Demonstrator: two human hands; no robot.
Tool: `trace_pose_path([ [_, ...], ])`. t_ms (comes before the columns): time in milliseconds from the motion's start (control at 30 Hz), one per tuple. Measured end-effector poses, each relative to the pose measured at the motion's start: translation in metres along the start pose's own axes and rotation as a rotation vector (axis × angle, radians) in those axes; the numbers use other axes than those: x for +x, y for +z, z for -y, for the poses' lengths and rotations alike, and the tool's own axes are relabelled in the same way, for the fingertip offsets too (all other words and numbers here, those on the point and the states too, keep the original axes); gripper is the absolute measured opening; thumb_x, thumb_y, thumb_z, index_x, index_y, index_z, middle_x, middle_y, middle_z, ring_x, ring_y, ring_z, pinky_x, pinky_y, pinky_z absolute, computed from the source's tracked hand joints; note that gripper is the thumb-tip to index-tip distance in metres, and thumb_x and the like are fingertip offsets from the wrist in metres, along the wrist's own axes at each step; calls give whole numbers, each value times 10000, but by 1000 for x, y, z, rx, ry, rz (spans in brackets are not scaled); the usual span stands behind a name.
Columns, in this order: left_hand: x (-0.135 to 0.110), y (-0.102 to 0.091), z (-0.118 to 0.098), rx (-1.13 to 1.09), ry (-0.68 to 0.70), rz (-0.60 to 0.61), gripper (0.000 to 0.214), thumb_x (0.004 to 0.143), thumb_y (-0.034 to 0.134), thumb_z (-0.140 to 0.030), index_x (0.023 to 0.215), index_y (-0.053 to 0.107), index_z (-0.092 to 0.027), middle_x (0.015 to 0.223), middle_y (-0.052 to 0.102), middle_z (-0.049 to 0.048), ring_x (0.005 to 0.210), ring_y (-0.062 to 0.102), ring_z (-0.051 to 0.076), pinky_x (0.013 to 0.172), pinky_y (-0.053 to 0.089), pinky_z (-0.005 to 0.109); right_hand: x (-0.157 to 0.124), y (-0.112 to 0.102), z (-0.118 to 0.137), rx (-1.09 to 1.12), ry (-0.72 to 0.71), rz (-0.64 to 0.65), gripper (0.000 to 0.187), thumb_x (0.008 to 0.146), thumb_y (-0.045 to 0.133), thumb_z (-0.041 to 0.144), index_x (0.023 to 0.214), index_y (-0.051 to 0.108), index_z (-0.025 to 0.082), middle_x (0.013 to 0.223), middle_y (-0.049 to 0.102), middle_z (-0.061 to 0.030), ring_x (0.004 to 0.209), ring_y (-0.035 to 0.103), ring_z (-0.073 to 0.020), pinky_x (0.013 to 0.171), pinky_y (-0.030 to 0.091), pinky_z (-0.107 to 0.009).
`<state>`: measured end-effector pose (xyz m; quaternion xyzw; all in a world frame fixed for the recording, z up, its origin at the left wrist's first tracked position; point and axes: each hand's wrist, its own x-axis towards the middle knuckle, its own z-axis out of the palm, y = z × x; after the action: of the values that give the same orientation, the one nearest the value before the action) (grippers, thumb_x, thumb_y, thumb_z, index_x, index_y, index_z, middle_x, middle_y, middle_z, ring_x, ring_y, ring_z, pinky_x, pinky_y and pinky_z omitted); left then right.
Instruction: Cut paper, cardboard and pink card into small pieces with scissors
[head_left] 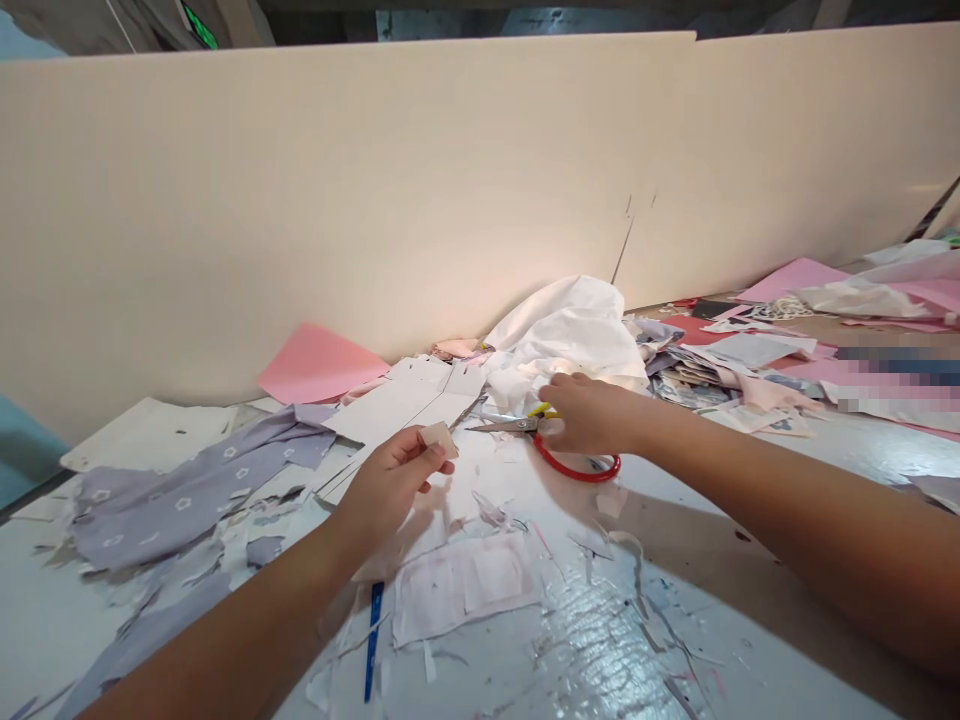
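Observation:
My left hand [409, 462] pinches a small off-white piece [440, 440], cloth or card, between thumb and fingers. To its right, my right hand [581, 412] is closed at the handles of a pair of scissors [576, 468]. One red handle loop shows below the palm, and the metal blades point left toward my left hand. A bit of yellow [540, 409] shows by the right fingertips; what it belongs to is unclear. Just behind that hand lies a heap of crumpled white cloth [574, 325]. A pale pink stitched cloth piece [469, 585] lies flat in front.
White card pieces [409, 400] and grey-purple flowered cloth [202, 490] lie left. A blue strip-like tool [373, 640] is near the front. Stacked cloth scraps [720, 375] and pink sheets [795, 280] are right. A tall cream panel [337, 200] borders the back. Thread scraps litter the table.

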<state>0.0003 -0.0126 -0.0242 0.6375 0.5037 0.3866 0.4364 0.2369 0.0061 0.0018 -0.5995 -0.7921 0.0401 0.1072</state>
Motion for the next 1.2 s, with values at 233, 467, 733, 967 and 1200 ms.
trace_pose_path([
  [233, 15, -5, 22, -197, -111, -16, 237, 654, 642, -368, 775, 587, -172, 621, 557, -6, 520, 482, 87, 494, 345, 202, 7, 3, -19, -67, 122, 237, 252, 445, 704, 218, 610, 515, 200, 580, 528, -34, 585, 544, -224, 464, 348, -307],
  [467, 19, -3, 29, -336, -169, -71, 248, 630, 676, -292, 796, 525, -187, 761, 618, 18, 608, 556, 88, 480, 344, 171, 6, -16, -24, -49, 117, 159, 282, 550, 662, 394, 679, 515, 192, 673, 559, -63, 607, 518, -202, 484, 312, -303],
  [733, 16, 2, 31, -382, -78, -138, 278, 654, 641, -360, 849, 556, -181, 1007, 618, 68, 762, 601, 140, 492, 357, 196, 1, -30, -21, 277, -102, 24, 283, 724, 529, 473, 787, 518, 197, 706, 514, -5, 596, 455, -126, 514, 321, -258],
  [967, 17, 5, 31, -335, -71, -202, 303, 652, 632, -410, 856, 573, -194, 978, 630, 44, 713, 577, 116, 527, 358, 202, 0, 32, 13, 512, -101, 13, 405, 691, 549, 526, 892, 454, 187, 773, 538, -23, 667, 495, -160, 563, 386, -267],
  [1200, 14, 7, 29, -283, -48, -190, 229, 673, 627, -385, 808, 588, -204, 872, 606, -1, 714, 532, 91, 558, 344, 183, -10, 36, 21, 326, -123, -22, 569, 640, 499, 670, 914, 490, 171, 884, 573, -97, 729, 531, -216, 569, 376, -280],
])
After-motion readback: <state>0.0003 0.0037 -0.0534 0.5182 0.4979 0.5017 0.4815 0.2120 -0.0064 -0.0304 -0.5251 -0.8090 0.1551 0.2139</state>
